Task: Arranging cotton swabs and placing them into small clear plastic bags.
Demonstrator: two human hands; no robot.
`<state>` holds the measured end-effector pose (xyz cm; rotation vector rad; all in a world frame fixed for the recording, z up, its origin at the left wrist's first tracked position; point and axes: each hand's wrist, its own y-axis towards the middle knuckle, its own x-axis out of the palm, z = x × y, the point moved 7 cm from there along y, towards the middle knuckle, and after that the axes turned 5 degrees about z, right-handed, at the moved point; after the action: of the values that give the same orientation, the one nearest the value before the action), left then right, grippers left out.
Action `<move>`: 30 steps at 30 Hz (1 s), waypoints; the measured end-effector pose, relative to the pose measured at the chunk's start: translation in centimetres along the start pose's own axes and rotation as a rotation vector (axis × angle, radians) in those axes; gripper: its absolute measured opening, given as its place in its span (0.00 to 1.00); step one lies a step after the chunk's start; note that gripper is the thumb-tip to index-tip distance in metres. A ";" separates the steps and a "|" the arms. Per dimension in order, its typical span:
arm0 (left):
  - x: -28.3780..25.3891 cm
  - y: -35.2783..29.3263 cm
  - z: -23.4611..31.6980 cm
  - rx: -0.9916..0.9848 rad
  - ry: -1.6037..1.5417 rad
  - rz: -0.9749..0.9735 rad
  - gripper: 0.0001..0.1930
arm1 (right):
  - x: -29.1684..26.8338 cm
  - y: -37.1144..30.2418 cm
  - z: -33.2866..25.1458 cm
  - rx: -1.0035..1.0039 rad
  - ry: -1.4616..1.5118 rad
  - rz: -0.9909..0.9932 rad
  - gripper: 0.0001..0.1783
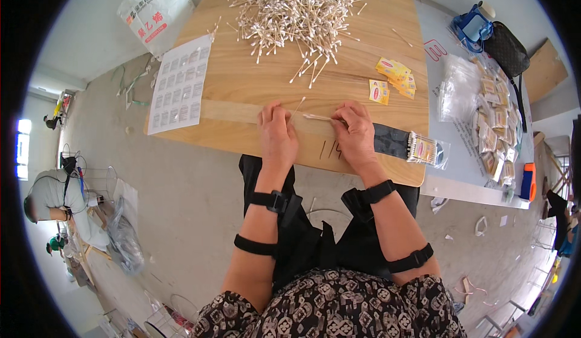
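Note:
Both hands are over the near edge of the wooden table. My left hand [278,131] is closed, with a cotton swab [299,104] slanting up from its fingertips. In a pinch, my right hand [357,129] holds cotton swabs [316,117] whose tips point left; how many is too small to tell. A big loose pile of cotton swabs [290,11] covers the far part of the table. Just right of my right hand, a clear bag packed with swabs and a yellow card [422,149] lies on a dark strip [390,141].
Yellow cards [396,75] lie at the table's right. A printed sheet [180,85] overhangs the left edge near a white plastic bag [156,12]. The grey side table holds clear empty bags [458,88], filled packs [497,117], an orange-and-blue object [528,182] and a dark handbag [507,49].

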<state>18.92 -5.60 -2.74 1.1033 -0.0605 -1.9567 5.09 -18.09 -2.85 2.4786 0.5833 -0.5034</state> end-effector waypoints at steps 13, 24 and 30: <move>1.2 2.7 0.7 -0.022 -0.026 -0.170 0.06 | -1.6 -1.6 -1.2 -0.032 0.039 -0.065 0.11; 1.7 0.7 2.3 0.084 -0.061 -0.199 0.08 | -2.0 -1.7 -0.8 0.009 0.078 0.001 0.16; 1.5 0.6 2.7 0.109 -0.068 -0.163 0.09 | -1.7 -1.8 -1.3 -0.055 0.055 -0.047 0.11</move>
<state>17.03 -8.01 -1.86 1.1423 -0.1189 -2.1589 3.07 -16.52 -1.79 2.4386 0.6691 -0.4325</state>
